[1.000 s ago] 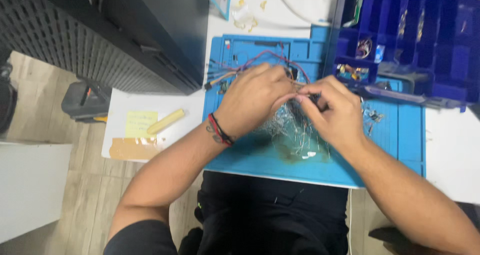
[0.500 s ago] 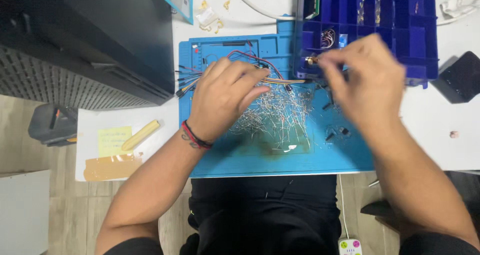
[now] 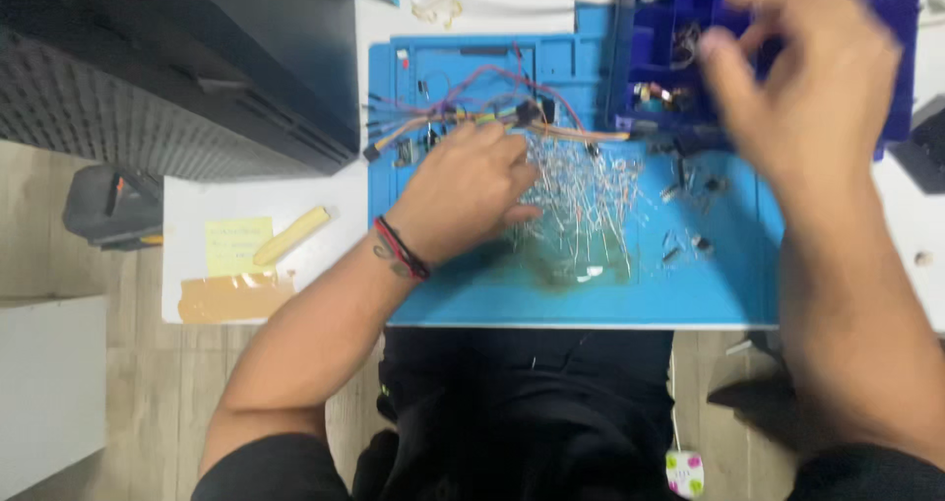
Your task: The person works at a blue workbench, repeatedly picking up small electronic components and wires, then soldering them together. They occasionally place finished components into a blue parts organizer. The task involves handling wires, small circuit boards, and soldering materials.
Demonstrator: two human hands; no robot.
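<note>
Left hand: the left hand (image 3: pixel 468 191) lies knuckles-up on the blue silicone work mat (image 3: pixel 689 294), fingers curled loosely down; the fingertips (image 3: pixel 522 181) touch the left edge of the heap, and whether they pinch a lead I cannot tell.

Right hand: the right hand (image 3: pixel 797 78) is raised and blurred over the dark blue compartmented parts box (image 3: pixel 650 53), fingers spread and bent, thumb toward the box; nothing shows between them (though the blur hides much).

Heap: a pile of small clear components with thin silver wire legs (image 3: pixel 586 201) lies mid-mat, its legs running mostly toward and away from the person.

Key relation: the pile sits just right of the left fingertips, touching them, and well below and left of the right hand, so the left hand is the nearer.

Wiring: a bundle of red, orange and purple jumper wires (image 3: pixel 482 112) runs across the mat just beyond the left knuckles.

Loose parts: a few small dark components (image 3: pixel 689 181) are scattered between pile and box.

Off the mat: a yellow sticky note (image 3: pixel 236 245) and a pale yellow stick (image 3: pixel 292 235) lie on the white tabletop (image 3: pixel 197 201) to the left.
</note>
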